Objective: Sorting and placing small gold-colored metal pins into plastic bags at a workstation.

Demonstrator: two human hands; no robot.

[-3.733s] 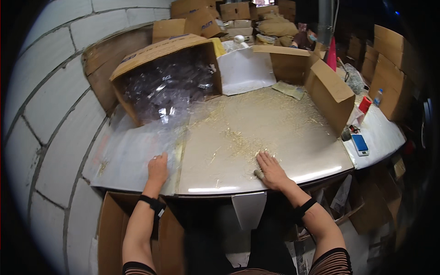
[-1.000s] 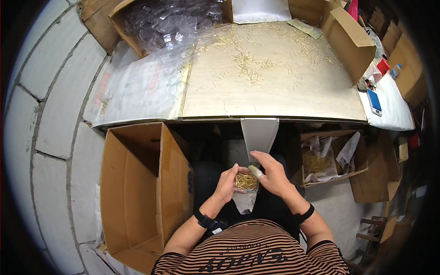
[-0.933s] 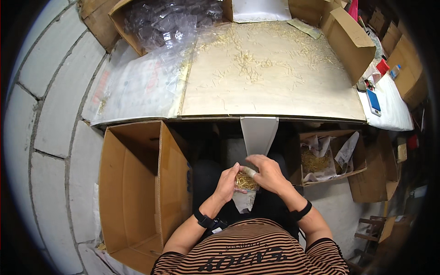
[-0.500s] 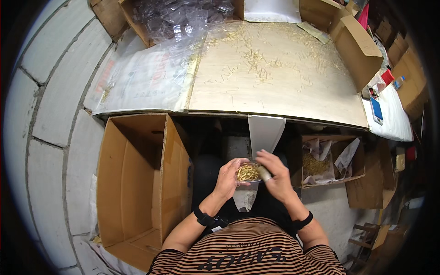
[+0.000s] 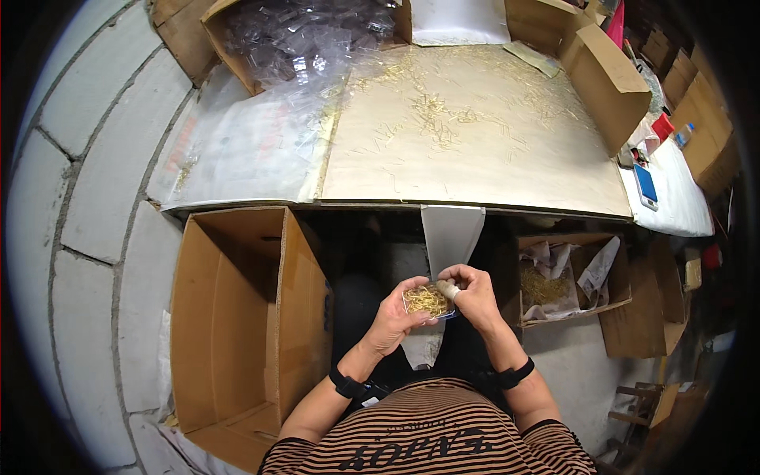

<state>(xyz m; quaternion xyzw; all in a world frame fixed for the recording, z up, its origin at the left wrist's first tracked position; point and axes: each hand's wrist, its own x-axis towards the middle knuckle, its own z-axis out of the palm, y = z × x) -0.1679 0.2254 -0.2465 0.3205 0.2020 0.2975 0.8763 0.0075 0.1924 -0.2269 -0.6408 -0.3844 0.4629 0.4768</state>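
My left hand (image 5: 393, 318) grips a small clear plastic box (image 5: 451, 315), its thumb along the near side. Bent, gold-coloured wire pieces (image 5: 426, 301) fill the box. At the box's far right corner is my right hand (image 5: 473, 298), its fingers curled and pinched together. A pale wrap (image 5: 449, 290) covers one of its digits. Whether those fingertips grasp the rim or a wire piece is hidden. Both hands are above my lap, in front of the table edge.
On the table (image 5: 475, 174) lie loose gold-coloured wire pieces (image 5: 434, 115). A carton of clear plastic boxes (image 5: 309, 36) stands at the back left. An open carton (image 5: 229, 317) is at my left, a shallower one (image 5: 574, 317) at my right. A blue-topped scale (image 5: 645, 186) sits far right.
My right hand, blurred and spread beside the box before, has closed its fingers at the box's far right corner. The left thumb now lies along the box's near side.
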